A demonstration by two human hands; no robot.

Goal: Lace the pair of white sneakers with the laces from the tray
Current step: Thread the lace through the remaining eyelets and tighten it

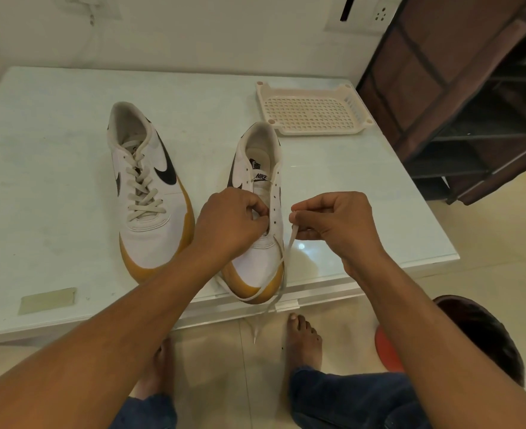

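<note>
1. Worktop [54, 144]: pale, glossy, set against a white wall.
2. Laced sneaker [147, 193]: white, black swoosh, tan sole. It stands left of centre on the worktop, toe toward the person, with a cream lace crossed through its eyelets.
3. Second sneaker [263, 258]: same model, just right of item 2, toe at the worktop's near edge. Its upper eyelets are bare.
4. Lace [289, 243]: cream, flat. It runs from the right hand down around the second sneaker's toe, and 1 end hangs over the worktop edge toward the floor.
5. Left hand [229, 224]: over the second sneaker's lower eyelets. Grip narrow, fingertips pinching at the eyelet flap; whether lace is in the pinch cannot be told.
6. Right hand [339, 224]: just right of the second sneaker, off the worktop. Grip closed on the lace between thumb and forefinger.
7. Tray [312, 130]: cream perforated plastic, far right of the worktop, behind the second sneaker.
8. Tape strip [47, 300]: near-left area of the worktop.
9. Dark rack [472, 119]: right of the worktop.
10. 2 bare feet [303, 342]: on the tiled floor.
</note>
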